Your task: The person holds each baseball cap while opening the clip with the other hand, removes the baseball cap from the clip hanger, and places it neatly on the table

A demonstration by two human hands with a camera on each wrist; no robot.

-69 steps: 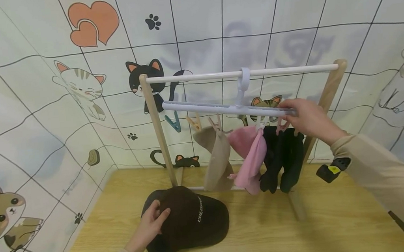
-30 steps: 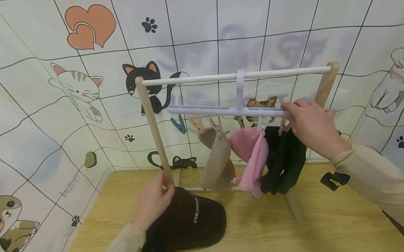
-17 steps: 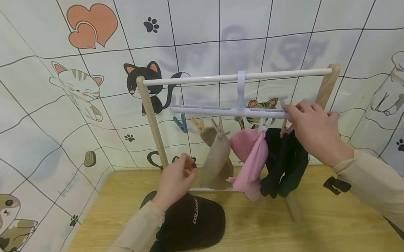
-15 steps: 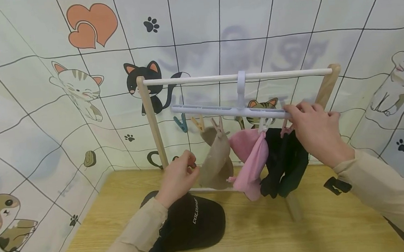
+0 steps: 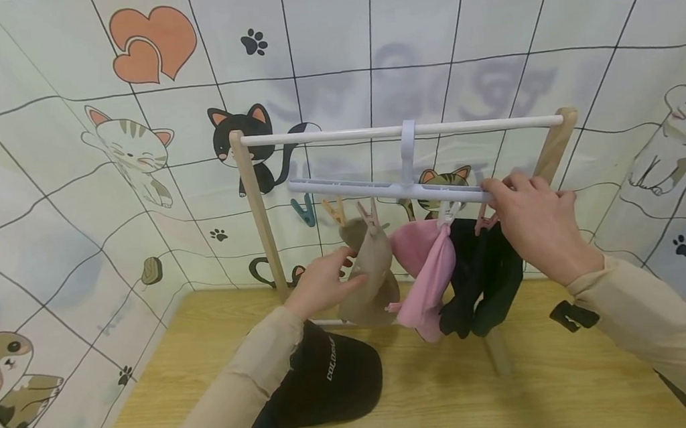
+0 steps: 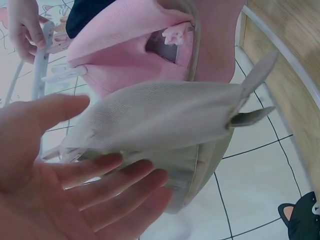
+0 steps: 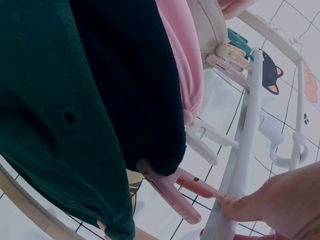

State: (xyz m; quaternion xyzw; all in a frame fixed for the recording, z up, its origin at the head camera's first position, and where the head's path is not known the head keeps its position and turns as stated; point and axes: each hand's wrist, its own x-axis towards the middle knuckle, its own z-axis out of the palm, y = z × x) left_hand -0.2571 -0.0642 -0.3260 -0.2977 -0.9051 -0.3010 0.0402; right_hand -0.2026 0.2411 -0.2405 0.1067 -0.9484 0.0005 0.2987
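Observation:
A light purple hanger [image 5: 353, 187] hangs tilted from the rack's white rod, and my right hand [image 5: 537, 222] grips its right end. Thumb on the bar, that hand [image 7: 287, 200] is beside a pink clothespin [image 7: 170, 192]. Below the hanger, clothespins hold a beige cap [image 5: 377, 258], a pink cap [image 5: 408, 242], a black cap and a dark green cap [image 7: 50, 95]. My left hand [image 5: 324, 279] is at the beige cap's left side. In the left wrist view its fingers are spread and relaxed beside the beige cap [image 6: 160, 115]; contact cannot be told.
A dark brown cap [image 5: 347, 381] with white lettering lies on the wooden table [image 5: 455, 407], partly behind my left sleeve. Blue [image 5: 304, 212] and yellow clothespins [image 5: 334, 212] hang at the hanger's left. The rack's wooden posts [image 5: 258, 214] stand at both sides, before a cat-patterned wall.
My left hand has left the dark brown cap on the table and moved up and right to the beige cap. My right hand keeps hold of the hanger, which has tilted slightly less.

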